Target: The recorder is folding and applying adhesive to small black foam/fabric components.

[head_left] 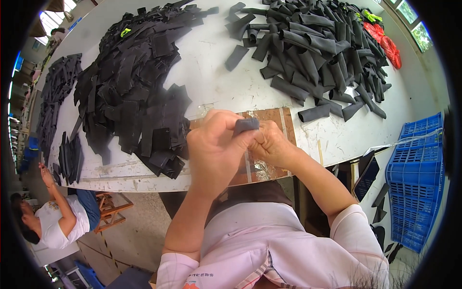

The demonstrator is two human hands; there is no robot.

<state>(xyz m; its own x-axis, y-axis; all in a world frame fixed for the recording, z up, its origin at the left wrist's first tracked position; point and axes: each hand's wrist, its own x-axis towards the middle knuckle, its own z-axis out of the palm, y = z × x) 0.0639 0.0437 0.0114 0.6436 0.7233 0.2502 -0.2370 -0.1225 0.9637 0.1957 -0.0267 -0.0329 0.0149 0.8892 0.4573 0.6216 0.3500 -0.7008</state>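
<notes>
Above the table's front edge, my two hands meet around a small dark grey fabric piece (246, 125). The fingers of my left hand (214, 144) are curled and pinch it from the left. My right hand (273, 144) closes on its other side, with the fingertips partly hidden. Only a short folded end of the cloth shows between the hands. Beneath them lies a brown board (283, 118) with clear tape on it. A large heap of flat black fabric pieces (130, 86) spreads to the left, and a heap of dark grey fabric tubes (313, 48) lies at the far right.
More black strips (60, 91) lie along the table's left side. A red plastic bag (383, 43) sits beside the tubes. Blue plastic crates (415, 178) stand at the right. Another person (62, 216) sits at the left near a wooden stool (113, 209).
</notes>
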